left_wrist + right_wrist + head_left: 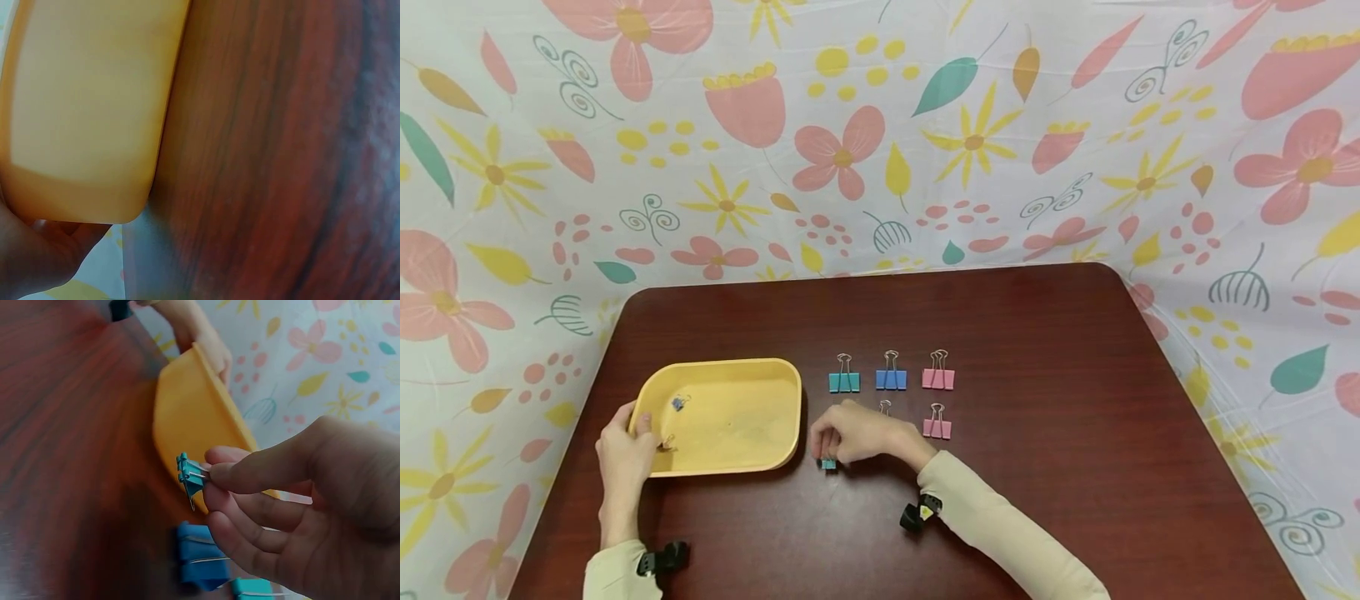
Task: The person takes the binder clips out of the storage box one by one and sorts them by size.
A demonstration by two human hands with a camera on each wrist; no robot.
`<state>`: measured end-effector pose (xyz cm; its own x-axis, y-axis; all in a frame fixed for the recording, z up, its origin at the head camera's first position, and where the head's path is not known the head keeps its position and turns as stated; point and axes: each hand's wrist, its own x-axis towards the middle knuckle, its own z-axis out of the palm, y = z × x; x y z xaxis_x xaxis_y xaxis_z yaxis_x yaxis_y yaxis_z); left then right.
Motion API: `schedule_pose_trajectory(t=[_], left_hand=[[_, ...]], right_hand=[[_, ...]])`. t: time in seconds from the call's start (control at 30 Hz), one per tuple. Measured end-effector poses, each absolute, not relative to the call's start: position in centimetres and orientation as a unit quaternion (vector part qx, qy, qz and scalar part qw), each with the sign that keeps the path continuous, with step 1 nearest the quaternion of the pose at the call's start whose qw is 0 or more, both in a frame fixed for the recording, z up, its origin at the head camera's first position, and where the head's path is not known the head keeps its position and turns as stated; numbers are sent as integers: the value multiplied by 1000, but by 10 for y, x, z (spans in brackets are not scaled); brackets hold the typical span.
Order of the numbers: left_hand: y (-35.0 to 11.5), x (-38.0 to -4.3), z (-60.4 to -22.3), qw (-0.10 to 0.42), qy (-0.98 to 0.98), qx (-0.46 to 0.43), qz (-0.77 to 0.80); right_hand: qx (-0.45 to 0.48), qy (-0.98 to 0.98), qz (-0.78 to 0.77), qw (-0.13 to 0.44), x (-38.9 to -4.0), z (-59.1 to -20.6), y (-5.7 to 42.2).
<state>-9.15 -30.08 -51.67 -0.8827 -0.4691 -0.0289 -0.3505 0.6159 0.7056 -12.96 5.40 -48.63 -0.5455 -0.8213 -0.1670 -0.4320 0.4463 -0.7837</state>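
Note:
My right hand [859,433] pinches a small teal binder clip [190,474] by its wire handle, thumb against fingertips. In the head view that clip shows just below the fingers, right of the yellow tray. With its thumb over the rim, my left hand [627,454] grips the left end of the yellow tray [788,375]. Inside the tray lie a small blue binder clip [678,403] and another small clip [666,445] near the left thumb. A blue binder clip [203,556] sits below the right fingers in the right wrist view; in the head view the hand mostly hides it.
Behind the right hand stand a teal binder clip [844,382], a blue binder clip [891,381] and a pink binder clip [938,380] in a row. A smaller pink binder clip [937,429] lies nearer. The dark wooden table [1075,400] meets a flowered cloth [970,208] behind.

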Motion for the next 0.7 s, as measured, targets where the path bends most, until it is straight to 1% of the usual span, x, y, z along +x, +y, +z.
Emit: schedule_pose_trajectory(t=[0.33, 0.7], left_hand=[[-301, -92, -518, 80, -895, 229, -375], [-301, -92, -518, 82, -894, 228, -377]], right_hand=[[-383, 831, -302, 269, -121, -508, 54], [-362, 836, -304, 279, -117, -505, 57]])
